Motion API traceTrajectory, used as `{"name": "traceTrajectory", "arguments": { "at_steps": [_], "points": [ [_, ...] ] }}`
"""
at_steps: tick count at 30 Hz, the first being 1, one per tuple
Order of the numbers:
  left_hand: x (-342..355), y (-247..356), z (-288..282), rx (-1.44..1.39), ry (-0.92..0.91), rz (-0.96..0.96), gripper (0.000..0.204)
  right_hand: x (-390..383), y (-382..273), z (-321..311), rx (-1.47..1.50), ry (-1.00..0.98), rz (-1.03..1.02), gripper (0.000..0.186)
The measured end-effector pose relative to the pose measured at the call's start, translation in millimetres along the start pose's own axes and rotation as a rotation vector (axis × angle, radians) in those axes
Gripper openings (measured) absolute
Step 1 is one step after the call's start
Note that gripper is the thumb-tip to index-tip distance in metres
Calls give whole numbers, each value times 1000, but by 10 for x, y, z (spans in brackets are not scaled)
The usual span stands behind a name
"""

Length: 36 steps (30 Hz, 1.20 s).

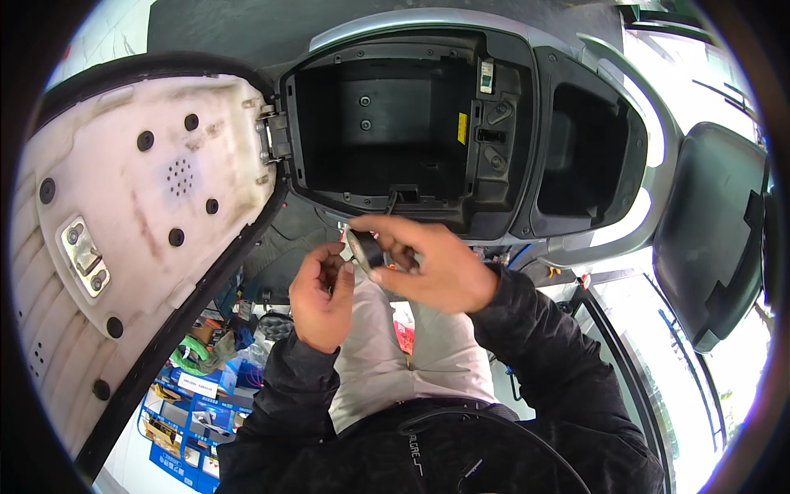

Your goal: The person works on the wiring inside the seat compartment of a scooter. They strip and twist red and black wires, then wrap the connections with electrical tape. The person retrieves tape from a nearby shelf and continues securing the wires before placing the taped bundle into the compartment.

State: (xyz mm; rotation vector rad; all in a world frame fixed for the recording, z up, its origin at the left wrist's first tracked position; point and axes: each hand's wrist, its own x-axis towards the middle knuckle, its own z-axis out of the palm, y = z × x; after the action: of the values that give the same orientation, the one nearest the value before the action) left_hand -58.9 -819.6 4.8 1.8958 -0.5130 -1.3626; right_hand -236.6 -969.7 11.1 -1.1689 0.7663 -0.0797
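Note:
A roll of black tape point(374, 251) with a pale flat side is held between the thumb and fingers of my right hand point(440, 267). Close against the roll's left edge, my left hand point(322, 303) has its thumb and fingers pinched together. A small whitish bit shows at those fingertips, too small to name. Both hands are just in front of the near rim of a scooter's black storage box point(387, 173). A dark cable point(392, 200) comes over that rim, right behind my hands.
Tilted open on the left is the scooter seat point(164, 222), its pale underside up, with a hinge point(274, 136) at the box. A smaller black compartment point(588, 156) and its open lid point(712, 239) are to the right. Blue boxes point(185, 420) stand at lower left.

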Motion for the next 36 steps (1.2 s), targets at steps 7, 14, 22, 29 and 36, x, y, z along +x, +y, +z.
{"name": "traceTrajectory", "arguments": {
  "at_steps": [7,14,22,29,36],
  "points": [
    [137,203,-51,99,-126,-184,34,-505,499,648,472,72,184,41],
    [146,225,109,448,0,54,29,-410,406,423,-313,358,-185,17],
    [83,44,210,554,126,275,31,591,255,103,-295,120,-86,27],
    [-13,-31,184,451,106,299,35,838,356,135,-142,-31,0,38],
    [90,87,108,357,36,146,40,297,306,109,388,46,38,48]
  ]
}}
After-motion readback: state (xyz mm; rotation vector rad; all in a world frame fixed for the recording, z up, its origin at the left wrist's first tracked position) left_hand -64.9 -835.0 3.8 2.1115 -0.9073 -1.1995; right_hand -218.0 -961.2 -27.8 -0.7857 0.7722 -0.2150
